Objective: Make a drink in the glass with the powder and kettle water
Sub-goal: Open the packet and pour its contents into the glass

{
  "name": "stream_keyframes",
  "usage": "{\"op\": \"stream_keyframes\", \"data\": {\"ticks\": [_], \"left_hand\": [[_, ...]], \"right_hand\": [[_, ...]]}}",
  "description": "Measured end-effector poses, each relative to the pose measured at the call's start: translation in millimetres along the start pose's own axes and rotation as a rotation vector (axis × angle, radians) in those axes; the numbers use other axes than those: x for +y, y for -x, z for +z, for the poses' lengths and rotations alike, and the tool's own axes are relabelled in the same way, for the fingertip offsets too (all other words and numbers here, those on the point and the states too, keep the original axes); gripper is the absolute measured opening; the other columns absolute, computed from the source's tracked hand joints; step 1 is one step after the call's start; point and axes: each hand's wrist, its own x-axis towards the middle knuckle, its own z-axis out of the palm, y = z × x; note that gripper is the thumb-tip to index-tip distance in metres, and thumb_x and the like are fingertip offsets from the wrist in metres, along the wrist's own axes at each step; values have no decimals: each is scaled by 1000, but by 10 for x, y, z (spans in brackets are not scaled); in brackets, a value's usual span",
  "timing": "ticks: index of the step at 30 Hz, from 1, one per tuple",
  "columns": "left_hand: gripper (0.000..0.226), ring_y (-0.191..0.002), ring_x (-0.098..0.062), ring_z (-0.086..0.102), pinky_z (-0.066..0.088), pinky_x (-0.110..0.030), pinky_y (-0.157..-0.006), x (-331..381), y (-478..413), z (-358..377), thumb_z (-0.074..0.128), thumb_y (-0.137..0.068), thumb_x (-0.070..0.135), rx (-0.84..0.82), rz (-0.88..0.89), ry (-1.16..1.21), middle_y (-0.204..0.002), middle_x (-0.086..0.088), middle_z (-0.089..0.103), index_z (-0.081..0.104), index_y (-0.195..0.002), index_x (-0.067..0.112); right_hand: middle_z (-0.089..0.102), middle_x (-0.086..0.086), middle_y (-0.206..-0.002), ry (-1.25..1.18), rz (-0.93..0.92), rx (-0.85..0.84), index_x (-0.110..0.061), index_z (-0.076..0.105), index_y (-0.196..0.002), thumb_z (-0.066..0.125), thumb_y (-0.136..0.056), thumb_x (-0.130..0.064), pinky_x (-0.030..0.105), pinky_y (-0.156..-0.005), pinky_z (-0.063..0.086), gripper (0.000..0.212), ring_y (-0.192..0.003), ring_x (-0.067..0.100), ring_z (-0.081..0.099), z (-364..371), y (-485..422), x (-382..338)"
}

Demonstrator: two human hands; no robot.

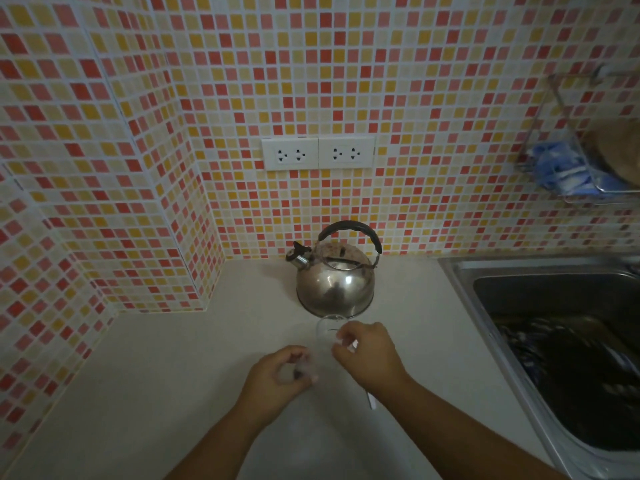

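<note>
A steel kettle (335, 282) with a black handle stands on the pale counter near the tiled wall. Just in front of it is a clear glass (327, 330), upright, partly hidden by my right hand (369, 356). That hand hovers at the glass's near rim, its fingertips pinched on a small pale piece too blurred to name. My left hand (278, 377) is a little to the left and nearer me, curled around a small translucent powder container (304, 370) with something dark inside. A white spoon handle (370, 400) pokes out under my right wrist.
A steel sink (460, 271) with dark dishes fills the right side. A wire rack (568, 161) with blue items hangs on the wall above it. Two double sockets (318, 153) sit above the kettle. A tiled wall corner juts out on the left.
</note>
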Motion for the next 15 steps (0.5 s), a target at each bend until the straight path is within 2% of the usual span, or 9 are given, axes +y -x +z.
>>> {"op": "stream_keyframes", "data": {"ticks": [2,4,6,8,10,15], "left_hand": [[38,-87,2,64,49,-17,-81,22,-99,-55,83,-59,28,47,-30,27,-91,13,73,65,-90,42],[40,-88,-7,66,56,-32,-74,102,-234,-110,83,-59,24,66,-21,32,-92,7,73,65,-92,38],[39,-89,-8,65,56,-33,-75,205,-390,-157,81,-62,23,65,17,-73,-93,5,72,64,-94,38],[40,-84,-7,65,53,-28,-78,303,-532,-201,77,-65,31,29,46,-257,-98,5,71,65,-103,37],[45,-77,-9,65,54,-30,-76,399,-638,-219,71,-67,38,-32,95,-469,-101,6,71,63,-111,36],[38,-96,-23,56,46,-33,-78,627,-813,-165,60,-75,40,-143,308,-953,-112,5,66,59,-113,37]], "right_hand": [[63,2,-106,108,-52,58,-23,59,-110,64,-71,-42,30,-84,38,43,-101,23,46,3,-70,116],[57,1,-122,195,-59,-5,-26,48,-124,66,-68,-53,33,-89,34,65,-108,24,41,24,-149,211],[52,-1,-132,224,-34,-59,-29,41,-132,65,-66,-61,35,-93,33,76,-114,25,38,55,-203,272],[51,-3,-136,221,-27,-63,-31,39,-134,63,-66,-64,35,-93,33,79,-116,25,37,85,-224,311],[53,-4,-134,197,-26,-48,-34,40,-133,62,-65,-65,35,-90,32,78,-115,24,38,97,-227,335],[57,-5,-127,161,-14,-28,-38,44,-127,62,-63,-66,32,-81,26,73,-112,23,40,103,-232,344]]}}
